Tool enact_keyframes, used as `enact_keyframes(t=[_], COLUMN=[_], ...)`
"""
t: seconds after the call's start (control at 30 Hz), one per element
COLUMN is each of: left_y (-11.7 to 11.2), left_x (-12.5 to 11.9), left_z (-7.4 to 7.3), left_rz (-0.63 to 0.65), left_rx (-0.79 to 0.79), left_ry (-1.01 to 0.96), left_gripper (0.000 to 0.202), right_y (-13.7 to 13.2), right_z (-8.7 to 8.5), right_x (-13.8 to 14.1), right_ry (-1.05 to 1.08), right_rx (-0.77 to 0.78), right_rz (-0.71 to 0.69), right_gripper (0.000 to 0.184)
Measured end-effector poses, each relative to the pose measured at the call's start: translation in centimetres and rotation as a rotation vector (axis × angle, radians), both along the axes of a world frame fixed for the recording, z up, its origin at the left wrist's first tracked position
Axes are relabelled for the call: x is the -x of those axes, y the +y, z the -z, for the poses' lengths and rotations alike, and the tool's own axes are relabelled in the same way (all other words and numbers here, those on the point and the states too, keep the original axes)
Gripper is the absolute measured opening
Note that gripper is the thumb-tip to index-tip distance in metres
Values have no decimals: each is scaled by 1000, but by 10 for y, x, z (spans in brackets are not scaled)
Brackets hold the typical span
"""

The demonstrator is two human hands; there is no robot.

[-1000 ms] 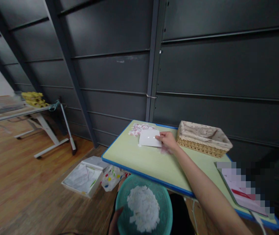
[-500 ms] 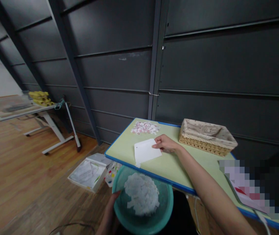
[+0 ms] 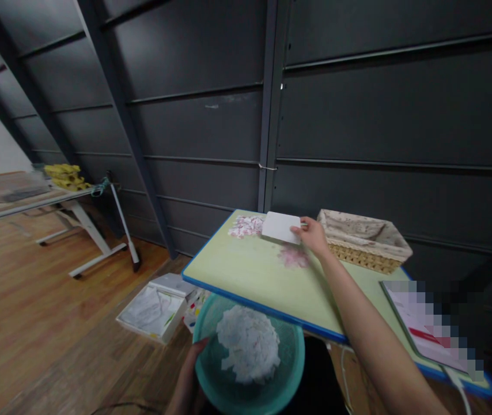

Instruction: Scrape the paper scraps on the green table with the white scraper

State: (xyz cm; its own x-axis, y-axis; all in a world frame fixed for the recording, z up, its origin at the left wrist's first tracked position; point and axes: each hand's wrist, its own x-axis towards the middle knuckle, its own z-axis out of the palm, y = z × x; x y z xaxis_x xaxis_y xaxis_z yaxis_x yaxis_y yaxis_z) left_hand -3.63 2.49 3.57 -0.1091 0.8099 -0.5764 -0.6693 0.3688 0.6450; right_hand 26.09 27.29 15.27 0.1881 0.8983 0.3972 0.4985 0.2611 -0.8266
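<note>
My right hand (image 3: 313, 235) reaches across the green table (image 3: 237, 271) and pinches a white card (image 3: 280, 227) at its right edge, holding it near the far side by a heap of white and pink paper scraps (image 3: 243, 226). A smaller pinkish patch of scraps (image 3: 293, 257) lies just below the hand. My left hand (image 3: 192, 369) grips the left rim of a teal bowl (image 3: 287, 369) held below the table's front edge; the bowl holds a mound of white paper scraps (image 3: 248, 350).
A wicker basket (image 3: 364, 239) with a cloth lining stands right of the hand. Papers (image 3: 427, 328) lie at the table's right end. On the wood floor are a flat white box (image 3: 153, 305) and a spotted bag. A second table (image 3: 34, 196) stands far left.
My right hand drew the card toward the table's front edge above the bowl, then carried it back to the far scrap heap. The bowl stayed under the edge.
</note>
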Motion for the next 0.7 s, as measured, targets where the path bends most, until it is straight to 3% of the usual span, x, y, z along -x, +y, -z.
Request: enact_keyframes(t=[0.17, 0.3, 0.47, 0.7], left_y=[2, 5, 8, 6], left_x=[1, -4, -9, -16], left_z=[-7, -18, -18, -22], left_rz=[37, -6, 10, -22], left_rx=[43, 97, 173, 111], left_ry=[-68, -7, -74, 41], left_gripper=[47, 45, 57, 63], right_y=[4, 2, 0, -6], right_z=[2, 1, 5, 2], right_x=[-17, -20, -9, -2], right_ry=[-325, -404, -516, -715], right_rx=[-21, -5, -4, 55], right_rz=[228, 190, 149, 180], right_gripper=[14, 7, 9, 19])
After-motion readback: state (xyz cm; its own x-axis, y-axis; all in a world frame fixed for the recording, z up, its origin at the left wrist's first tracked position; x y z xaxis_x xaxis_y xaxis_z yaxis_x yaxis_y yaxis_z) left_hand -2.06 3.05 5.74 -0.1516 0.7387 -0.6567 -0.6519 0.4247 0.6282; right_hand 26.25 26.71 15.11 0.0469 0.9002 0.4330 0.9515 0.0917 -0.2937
